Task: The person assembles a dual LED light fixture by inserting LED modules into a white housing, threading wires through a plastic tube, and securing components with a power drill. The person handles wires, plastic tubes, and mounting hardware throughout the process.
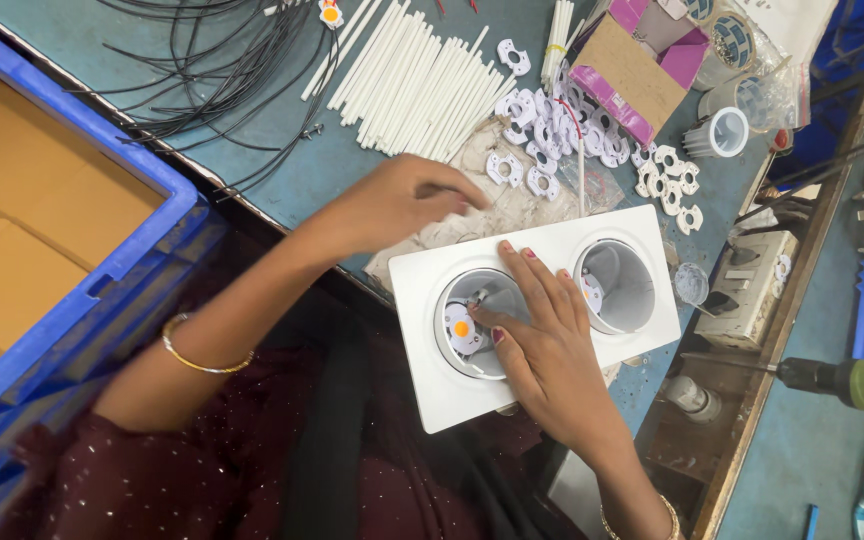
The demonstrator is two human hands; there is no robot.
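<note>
My right hand (542, 340) presses a small round LED disc (464, 330) into the near cup of the white twin-cup plastic housing (537, 310); my left hand (397, 200) reaches, fingers loose and holding nothing, toward the pile of white holder rings (552, 125). The far cup seems already fitted.

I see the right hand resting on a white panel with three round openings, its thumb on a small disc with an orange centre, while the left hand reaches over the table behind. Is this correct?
Not quite: the head view shows the white panel has two round openings, not three. The rest holds: the right hand rests on it with the thumb on the small disc with an orange centre, and the left hand reaches over the table behind.
</note>
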